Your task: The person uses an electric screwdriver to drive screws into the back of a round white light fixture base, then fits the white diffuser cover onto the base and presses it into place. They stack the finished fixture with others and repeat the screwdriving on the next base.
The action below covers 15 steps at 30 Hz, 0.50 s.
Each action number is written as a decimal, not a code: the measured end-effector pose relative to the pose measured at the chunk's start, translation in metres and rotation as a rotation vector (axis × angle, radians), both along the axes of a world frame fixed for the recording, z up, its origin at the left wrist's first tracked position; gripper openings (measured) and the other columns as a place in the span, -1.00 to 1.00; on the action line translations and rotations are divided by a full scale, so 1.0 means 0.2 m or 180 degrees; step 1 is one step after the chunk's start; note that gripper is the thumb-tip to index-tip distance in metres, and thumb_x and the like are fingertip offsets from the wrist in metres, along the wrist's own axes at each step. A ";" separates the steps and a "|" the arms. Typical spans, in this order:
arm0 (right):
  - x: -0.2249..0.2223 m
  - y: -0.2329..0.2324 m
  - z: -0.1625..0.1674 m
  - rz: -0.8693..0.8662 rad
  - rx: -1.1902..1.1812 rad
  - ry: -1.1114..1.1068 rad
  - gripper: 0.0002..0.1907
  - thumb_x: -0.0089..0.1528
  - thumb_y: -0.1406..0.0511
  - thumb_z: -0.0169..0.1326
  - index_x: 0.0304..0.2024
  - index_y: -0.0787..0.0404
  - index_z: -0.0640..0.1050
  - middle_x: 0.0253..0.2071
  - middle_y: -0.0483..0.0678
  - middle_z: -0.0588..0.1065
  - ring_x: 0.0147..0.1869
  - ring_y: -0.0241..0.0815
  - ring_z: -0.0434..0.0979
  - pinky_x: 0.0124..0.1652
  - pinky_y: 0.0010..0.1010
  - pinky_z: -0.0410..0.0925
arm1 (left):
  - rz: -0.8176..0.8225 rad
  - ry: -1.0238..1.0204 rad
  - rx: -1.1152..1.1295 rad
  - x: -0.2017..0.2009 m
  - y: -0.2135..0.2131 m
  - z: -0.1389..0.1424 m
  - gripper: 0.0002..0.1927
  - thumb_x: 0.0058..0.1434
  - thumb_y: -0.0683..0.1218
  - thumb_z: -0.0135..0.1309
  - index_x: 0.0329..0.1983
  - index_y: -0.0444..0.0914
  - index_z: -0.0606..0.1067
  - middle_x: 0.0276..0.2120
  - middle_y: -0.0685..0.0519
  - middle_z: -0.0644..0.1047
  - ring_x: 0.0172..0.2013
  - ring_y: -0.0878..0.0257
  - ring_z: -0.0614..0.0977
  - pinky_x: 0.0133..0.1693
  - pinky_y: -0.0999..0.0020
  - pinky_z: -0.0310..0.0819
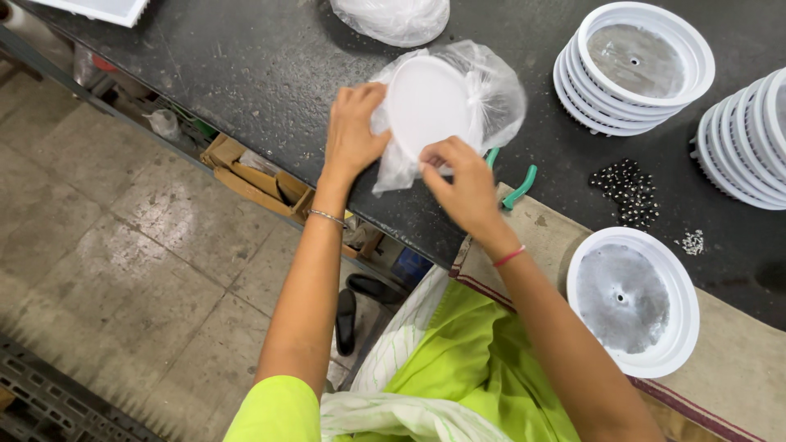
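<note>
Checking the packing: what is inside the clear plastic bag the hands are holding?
A round white disc sits in the clear plastic bag, held by the left hand and right hand. Its back is hidden.

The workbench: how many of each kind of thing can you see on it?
Clear plastic bags: 2, one around a white disc held by the left hand and right hand, one behind.
Stacks of white round housings: 2.
Single round housing: 1.
Green-handled pliers: 1.
Screw piles: 2.
Total: 8, plus the disc.
</note>
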State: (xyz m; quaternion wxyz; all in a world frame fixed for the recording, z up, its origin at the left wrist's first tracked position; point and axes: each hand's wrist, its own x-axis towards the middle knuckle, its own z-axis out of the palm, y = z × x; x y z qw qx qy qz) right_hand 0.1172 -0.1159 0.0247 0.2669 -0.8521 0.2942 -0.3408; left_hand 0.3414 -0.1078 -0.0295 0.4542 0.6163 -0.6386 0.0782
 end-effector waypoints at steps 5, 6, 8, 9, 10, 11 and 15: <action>0.05 0.08 0.02 0.0299 -0.0662 0.0111 -0.86 0.18 0.40 0.19 -0.20 0.21 0.54 -0.21 -0.03 0.50 -0.09 -0.03 0.56 -0.13 -0.24 0.42 | -0.0002 -0.0136 0.0149 0.03 -0.05 -0.16 -0.37 0.09 0.02 0.32 0.19 -0.33 0.47 0.12 -0.09 0.52 0.14 -0.06 0.45 0.17 0.03 0.27; 0.05 0.10 0.03 0.0360 -0.0745 0.0127 -0.85 0.18 0.40 0.20 -0.20 0.20 0.54 -0.20 -0.03 0.50 -0.08 0.00 0.54 -0.14 -0.22 0.41 | 0.0013 -0.0076 0.0180 0.04 -0.06 -0.20 -0.34 0.12 0.03 0.31 0.23 -0.34 0.44 0.14 -0.10 0.51 0.18 -0.06 0.45 0.22 0.03 0.26; 0.07 0.13 0.05 0.0512 -0.0878 0.0123 -0.83 0.16 0.40 0.20 -0.21 0.20 0.53 -0.19 -0.04 0.49 -0.09 0.00 0.53 -0.13 -0.22 0.41 | -0.0196 0.0435 -0.0066 0.04 -0.05 -0.27 -0.38 0.18 0.02 0.28 0.25 -0.32 0.44 0.19 -0.11 0.48 0.22 -0.06 0.45 0.25 0.06 0.28; 0.07 0.14 0.06 0.0575 -0.0949 0.0117 -0.83 0.15 0.40 0.20 -0.21 0.20 0.52 -0.19 -0.04 0.49 -0.10 -0.01 0.53 -0.12 -0.22 0.40 | -0.0287 0.0637 -0.0156 0.04 -0.03 -0.29 -0.41 0.19 0.02 0.27 0.24 -0.31 0.45 0.19 -0.11 0.48 0.22 -0.06 0.45 0.24 0.07 0.29; 0.07 0.16 0.06 0.0622 -0.1017 0.0130 -0.83 0.14 0.40 0.19 -0.21 0.19 0.52 -0.20 -0.05 0.48 -0.10 -0.02 0.52 -0.10 -0.22 0.40 | -0.0273 0.0689 -0.0138 0.03 -0.01 -0.29 -0.43 0.20 0.01 0.26 0.23 -0.31 0.46 0.19 -0.11 0.48 0.22 -0.06 0.45 0.24 0.07 0.30; 0.07 0.18 0.07 0.0665 -0.1078 0.0153 -0.82 0.13 0.40 0.19 -0.22 0.19 0.51 -0.21 -0.06 0.47 -0.10 -0.03 0.51 -0.08 -0.22 0.39 | -0.0249 0.0708 -0.0136 0.01 0.01 -0.28 -0.45 0.21 0.00 0.25 0.22 -0.31 0.47 0.19 -0.11 0.48 0.21 -0.06 0.46 0.23 0.07 0.30; 0.06 0.26 0.08 0.0726 -0.1063 0.0227 -0.79 0.06 0.38 0.17 -0.25 0.19 0.47 -0.24 -0.04 0.42 -0.08 -0.01 0.49 -0.02 -0.21 0.35 | 0.0171 0.0060 0.0036 -0.07 0.09 -0.09 -0.54 0.26 -0.02 0.22 0.19 -0.29 0.50 0.19 -0.12 0.47 0.20 -0.06 0.47 0.20 0.08 0.33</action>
